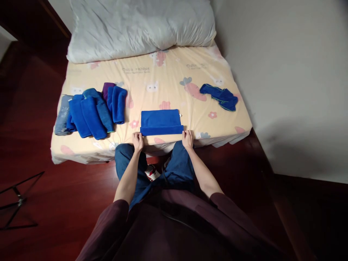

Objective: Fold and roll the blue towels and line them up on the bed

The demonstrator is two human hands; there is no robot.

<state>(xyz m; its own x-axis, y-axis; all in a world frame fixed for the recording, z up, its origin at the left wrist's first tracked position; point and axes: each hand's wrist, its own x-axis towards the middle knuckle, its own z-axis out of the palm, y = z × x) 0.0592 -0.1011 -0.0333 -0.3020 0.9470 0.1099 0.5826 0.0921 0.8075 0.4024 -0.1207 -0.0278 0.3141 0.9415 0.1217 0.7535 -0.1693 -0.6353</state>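
A blue towel [160, 118] lies flat near the front edge of the bed, its near edge folded over into a narrow band. At the left end of that band, my left hand [138, 141] pinches the corner. My right hand [187, 139] grips the opposite corner, below a small white tag on the towel's right side. To the left rests a pile of folded towels [88, 114], mostly blue, with a grey one and a purple one among them. A crumpled dark blue cloth [220, 96] with green edging lies at the right.
A large pale quilt [141, 29] is bunched across the far end of the bed. The patterned bedsheet [152, 78] ends just in front of my knees. A white wall [285, 83] stands at the right, and black stand legs [20, 201] are on the red floor at left.
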